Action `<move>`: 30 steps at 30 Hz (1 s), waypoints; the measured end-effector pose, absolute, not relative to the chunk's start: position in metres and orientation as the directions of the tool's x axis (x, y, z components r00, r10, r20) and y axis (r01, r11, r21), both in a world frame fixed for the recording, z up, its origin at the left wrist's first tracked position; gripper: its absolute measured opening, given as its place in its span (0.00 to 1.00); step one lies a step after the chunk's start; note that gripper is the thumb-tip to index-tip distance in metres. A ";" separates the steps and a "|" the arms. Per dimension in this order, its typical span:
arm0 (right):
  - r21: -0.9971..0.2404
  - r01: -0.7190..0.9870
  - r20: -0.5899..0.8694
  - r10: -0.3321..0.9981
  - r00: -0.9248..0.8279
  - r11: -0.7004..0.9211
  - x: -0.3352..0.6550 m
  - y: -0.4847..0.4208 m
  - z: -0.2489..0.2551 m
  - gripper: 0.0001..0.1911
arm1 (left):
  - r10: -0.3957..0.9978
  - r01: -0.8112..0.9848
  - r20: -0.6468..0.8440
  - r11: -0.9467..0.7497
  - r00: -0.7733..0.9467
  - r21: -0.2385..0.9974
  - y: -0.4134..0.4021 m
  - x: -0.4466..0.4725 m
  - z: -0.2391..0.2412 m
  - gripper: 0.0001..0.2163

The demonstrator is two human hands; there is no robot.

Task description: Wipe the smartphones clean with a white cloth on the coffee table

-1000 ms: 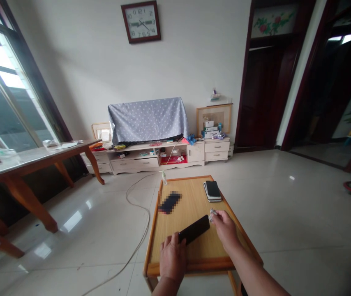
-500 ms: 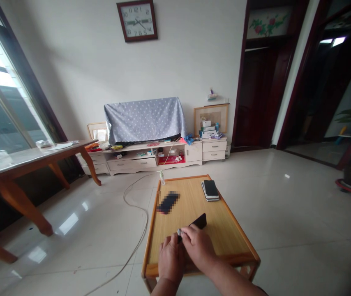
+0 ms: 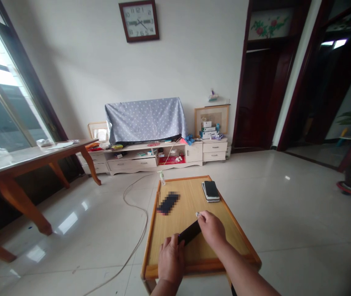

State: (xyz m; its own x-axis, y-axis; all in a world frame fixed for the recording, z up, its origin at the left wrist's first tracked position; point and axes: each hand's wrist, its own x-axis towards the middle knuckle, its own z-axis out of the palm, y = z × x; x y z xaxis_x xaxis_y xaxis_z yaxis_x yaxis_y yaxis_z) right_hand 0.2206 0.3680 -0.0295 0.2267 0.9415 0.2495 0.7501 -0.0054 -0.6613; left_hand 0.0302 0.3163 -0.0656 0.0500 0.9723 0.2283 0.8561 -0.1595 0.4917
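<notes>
A black phone (image 3: 190,233) is tilted above the near half of the small wooden table (image 3: 184,184). Its lower left end is gripped by my left hand (image 3: 171,259), fingers closed round it. Over the phone's upper right end is my right hand (image 3: 213,230), pinching a small whitish wad (image 3: 197,214) that looks like cloth or tissue. Whether the wad touches the phone I cannot tell. Further off on the table lie a dark, pixelated phone-like object (image 3: 168,203) at the left and a stack of phones (image 3: 211,190) at the right.
A small clear bottle (image 3: 162,178) with a pale green top stands at the table's far left corner. Along the wall runs a low white cabinet (image 3: 132,164) with a cloth-covered shape (image 3: 146,119). A cable (image 3: 146,222) lies on the floor; a larger table (image 3: 40,158) stands left.
My right hand, with the whitish wad, has moved away from my left hand, up and right along the phone. More of the phone's face shows. My left hand has hardly moved.
</notes>
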 end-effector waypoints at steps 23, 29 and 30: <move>-0.652 0.744 0.251 0.967 0.034 0.143 0.154 0.335 -0.030 0.09 | 0.978 0.843 0.196 -0.168 0.076 0.511 0.318 0.031 -0.065 0.13; -0.674 0.738 0.213 0.963 0.164 0.024 0.199 0.360 -0.028 0.12 | 0.971 0.854 0.229 -0.174 0.066 0.490 0.318 0.031 -0.068 0.12; -0.678 0.735 0.202 0.959 0.199 -0.010 0.213 0.367 -0.028 0.13 | 0.970 0.854 0.236 -0.175 0.063 0.489 0.318 0.030 -0.068 0.12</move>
State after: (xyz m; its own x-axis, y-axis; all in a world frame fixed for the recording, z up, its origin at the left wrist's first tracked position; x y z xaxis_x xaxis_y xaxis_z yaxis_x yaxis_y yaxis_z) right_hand 0.2132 0.3672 -0.0277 0.1986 0.9591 0.2018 0.7354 -0.0097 -0.6776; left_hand 0.0304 0.3184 -0.0685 0.0633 0.9697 0.2360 0.8544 -0.1749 0.4893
